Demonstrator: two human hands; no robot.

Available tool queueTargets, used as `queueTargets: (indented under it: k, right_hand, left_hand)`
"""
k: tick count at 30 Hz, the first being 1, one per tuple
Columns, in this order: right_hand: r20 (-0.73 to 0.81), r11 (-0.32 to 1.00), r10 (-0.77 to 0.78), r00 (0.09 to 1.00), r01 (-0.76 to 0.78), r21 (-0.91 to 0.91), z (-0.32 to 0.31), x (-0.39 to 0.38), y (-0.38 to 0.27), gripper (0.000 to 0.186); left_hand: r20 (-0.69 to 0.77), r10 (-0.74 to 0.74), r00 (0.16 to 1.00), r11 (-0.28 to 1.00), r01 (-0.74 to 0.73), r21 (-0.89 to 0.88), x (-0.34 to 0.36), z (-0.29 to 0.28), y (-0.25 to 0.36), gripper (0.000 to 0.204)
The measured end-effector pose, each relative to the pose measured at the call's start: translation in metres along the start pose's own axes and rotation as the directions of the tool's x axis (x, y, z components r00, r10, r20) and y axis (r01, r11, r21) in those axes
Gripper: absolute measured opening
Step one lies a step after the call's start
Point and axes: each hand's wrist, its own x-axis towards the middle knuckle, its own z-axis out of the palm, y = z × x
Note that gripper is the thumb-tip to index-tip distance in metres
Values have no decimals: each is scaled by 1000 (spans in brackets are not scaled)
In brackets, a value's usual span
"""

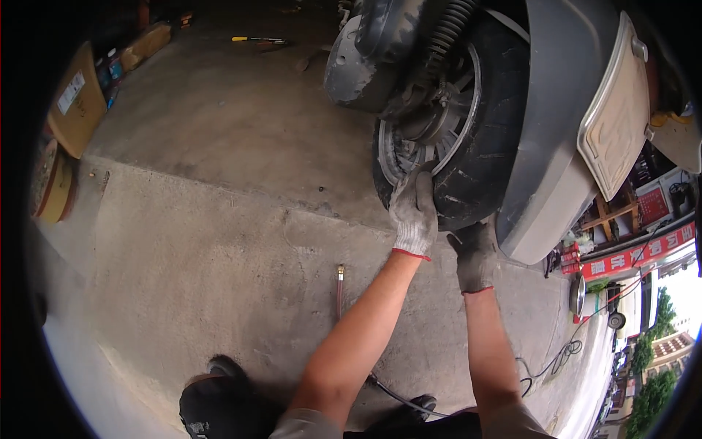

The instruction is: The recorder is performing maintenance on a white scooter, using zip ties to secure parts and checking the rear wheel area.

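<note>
A motor scooter's rear wheel (468,132) fills the upper right, with a black tyre (486,146) around a grey spoked rim. My left hand (414,212), in a whitish knit glove with dirty grey fingers, is closed on the near left side of the wheel, where tyre and rim meet. Some of its fingertips are hidden against the rim. Just right of it, my right hand (475,257) wears a darker, soiled glove. It is at the bottom of the tyre tread with the thumb spread out; its other fingers blend into the dark rubber.
A hose with a brass fitting (340,274) lies on the concrete left of my forearms. Farther off is a yellow-handled tool (240,39). A cardboard box (77,102) stands at the left. The scooter's grey body panel (559,124) and plate (618,110) rise at the right, near a loose cable (567,355).
</note>
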Motion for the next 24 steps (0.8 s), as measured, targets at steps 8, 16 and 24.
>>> queueTargets:
  k: [8,16,24]
  right_hand:
    - [171,926,-376,911,365,94,38,-19,-52,53]
    - [-52,886,-332,942,293,-360,52,-25,-63,46]
    - [-108,920,-332,937,296,-258,31,11,-28,48]
  left_hand:
    - [3,-66,998,997,66,-49,-7,5,2,44]
    - [161,-48,986,999,43,32,-10,-10,6,54]
    - [309,44,950,996,-66,63,-9,-16,24,62]
